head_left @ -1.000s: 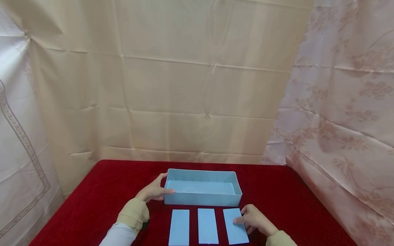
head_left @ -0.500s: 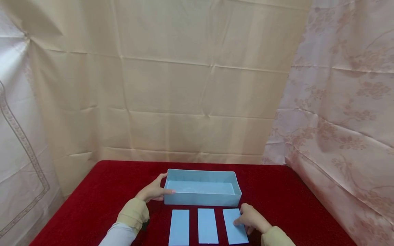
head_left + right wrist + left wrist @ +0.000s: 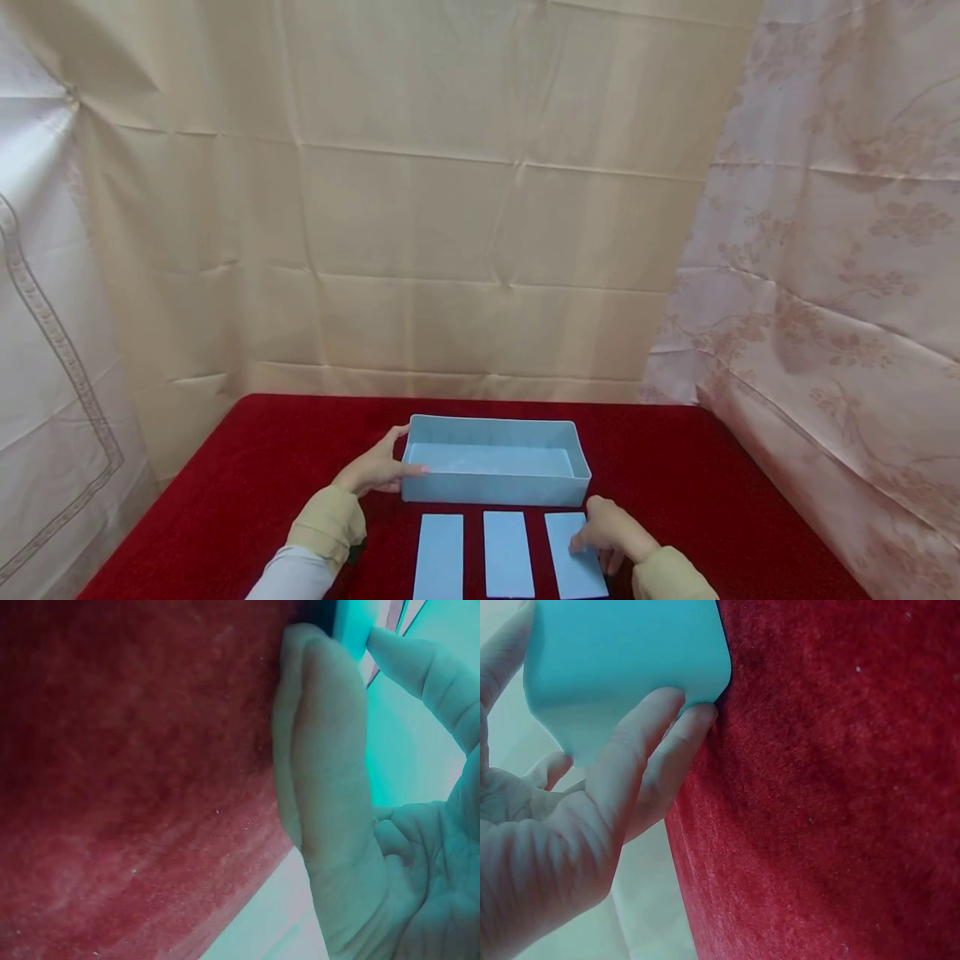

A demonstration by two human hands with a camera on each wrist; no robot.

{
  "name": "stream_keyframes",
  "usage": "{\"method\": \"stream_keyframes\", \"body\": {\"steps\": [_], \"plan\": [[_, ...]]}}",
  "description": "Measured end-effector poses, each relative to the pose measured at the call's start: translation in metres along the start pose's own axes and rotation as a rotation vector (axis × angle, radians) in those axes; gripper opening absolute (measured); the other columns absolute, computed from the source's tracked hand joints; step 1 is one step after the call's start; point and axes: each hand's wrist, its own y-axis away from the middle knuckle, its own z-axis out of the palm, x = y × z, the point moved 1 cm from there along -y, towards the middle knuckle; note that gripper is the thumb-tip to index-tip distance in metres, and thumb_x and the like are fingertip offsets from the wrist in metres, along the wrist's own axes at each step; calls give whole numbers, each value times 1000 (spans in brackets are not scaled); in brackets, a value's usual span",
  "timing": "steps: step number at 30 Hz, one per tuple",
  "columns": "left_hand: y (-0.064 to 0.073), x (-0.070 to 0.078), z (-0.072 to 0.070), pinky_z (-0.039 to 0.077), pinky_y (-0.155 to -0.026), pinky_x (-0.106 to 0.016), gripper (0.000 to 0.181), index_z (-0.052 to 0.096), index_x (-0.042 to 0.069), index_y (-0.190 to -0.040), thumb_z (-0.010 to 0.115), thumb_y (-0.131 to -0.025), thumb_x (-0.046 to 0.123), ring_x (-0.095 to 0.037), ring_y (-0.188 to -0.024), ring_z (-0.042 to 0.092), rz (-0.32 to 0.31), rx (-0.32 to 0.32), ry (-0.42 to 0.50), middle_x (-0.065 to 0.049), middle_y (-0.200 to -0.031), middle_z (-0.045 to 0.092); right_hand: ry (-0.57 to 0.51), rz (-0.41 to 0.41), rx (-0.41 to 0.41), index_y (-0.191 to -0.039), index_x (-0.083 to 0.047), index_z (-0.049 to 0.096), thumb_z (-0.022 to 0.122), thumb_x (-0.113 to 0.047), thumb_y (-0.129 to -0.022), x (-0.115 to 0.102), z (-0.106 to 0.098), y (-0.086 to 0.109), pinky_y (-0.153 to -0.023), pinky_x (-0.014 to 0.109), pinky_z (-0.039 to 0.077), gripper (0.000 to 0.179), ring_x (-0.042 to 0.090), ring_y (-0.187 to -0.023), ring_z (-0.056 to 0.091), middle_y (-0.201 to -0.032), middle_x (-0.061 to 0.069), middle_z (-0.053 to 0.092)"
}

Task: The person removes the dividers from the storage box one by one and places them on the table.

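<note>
A long light-blue open-topped plastic box [image 3: 495,490] stands on the red cloth. My left hand [image 3: 378,468] grips its left end, the thumb lying over the front rim. In the left wrist view, fingers [image 3: 619,765] press against the outside of the box [image 3: 622,660] near its corner. Three flat light-blue rectangular panels lie in front of it: a left one [image 3: 439,554], a middle one [image 3: 508,554] and a right one [image 3: 568,562]. My right hand [image 3: 618,531] pinches the right panel at its right edge, thumb on top. Those fingers [image 3: 330,750] touch its edge in the right wrist view.
Red plush cloth [image 3: 705,508] covers the table and extends around the box on both sides. A beige curtain [image 3: 480,250] hangs behind the table. A floral curtain [image 3: 840,292] closes the right side, and a white one [image 3: 45,292] hangs at the left.
The right hand has shifted slightly left, its fingers drawn closer around the right panel's edge. The left hand, the box and the panels keep their places on the table.
</note>
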Motion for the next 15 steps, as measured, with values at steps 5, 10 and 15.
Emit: {"method": "stream_keyframes", "body": {"steps": [5,10,15], "plan": [[1,0,0,58,-81,-53,90,28,1,-156,83,-85,12,-39,-104,62,-4,6,-4,-29,-133,48,16,10,4,-87,4,54,83,-6,-80,-1,1,-1,-50,37,58,32,27,-50,65,-71,17,56],[1,0,1,58,-81,-53,89,28,1,-156,83,-86,11,-38,-101,63,0,2,1,-29,-132,48,49,13,-2,-82,3,53,82,-6,-81,0,2,-1,-50,37,58,31,26,-49,65,-64,17,59],[1,1,1,58,-81,-54,89,28,1,-156,82,-86,11,-40,-102,63,8,6,-3,-29,-133,48,57,34,-7,-81,2,52,84,-7,-81,3,4,-7,-50,36,58,32,25,-49,65,-63,17,59]]}}
